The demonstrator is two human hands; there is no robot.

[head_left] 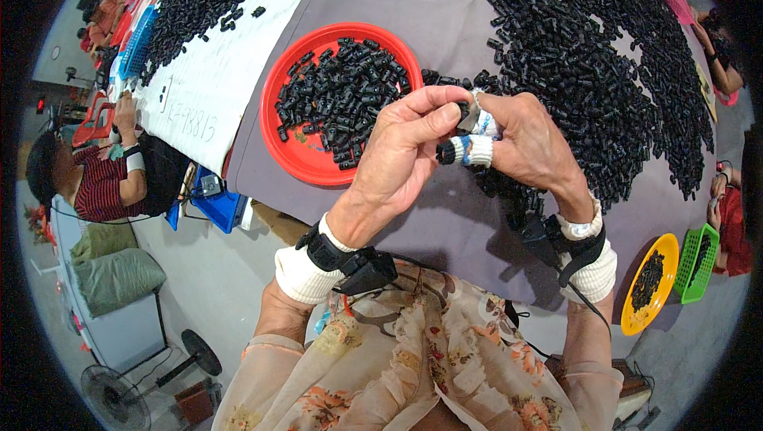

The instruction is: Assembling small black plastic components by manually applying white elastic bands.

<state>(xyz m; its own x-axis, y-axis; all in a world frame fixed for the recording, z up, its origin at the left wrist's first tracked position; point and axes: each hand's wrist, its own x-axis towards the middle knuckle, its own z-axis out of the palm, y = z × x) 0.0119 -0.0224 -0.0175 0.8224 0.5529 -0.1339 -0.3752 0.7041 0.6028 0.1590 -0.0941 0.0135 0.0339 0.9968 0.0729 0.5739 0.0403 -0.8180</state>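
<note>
Above the grey table cover, my left hand (397, 145) pinches a small black plastic part (465, 115) between thumb and fingers. Close against it, my right hand (532, 141) is closed on a small flat grey piece (474, 119), blade-like, mostly hidden by the fingers. White finger covers with blue stripes (480, 150) wrap some right fingers. Just left of my hands sits a round red tray (272, 125) filled with similar black parts. A large spread of loose black parts (556, 73) lies beyond and to the right of my right hand.
At the right edge are a yellow tray (669, 260) and a green basket (690, 288), both with black parts. More parts (199, 2) lie on a white sheet (203, 81) at the far left. People sit at both sides. A fan (115, 395) stands lower left.
</note>
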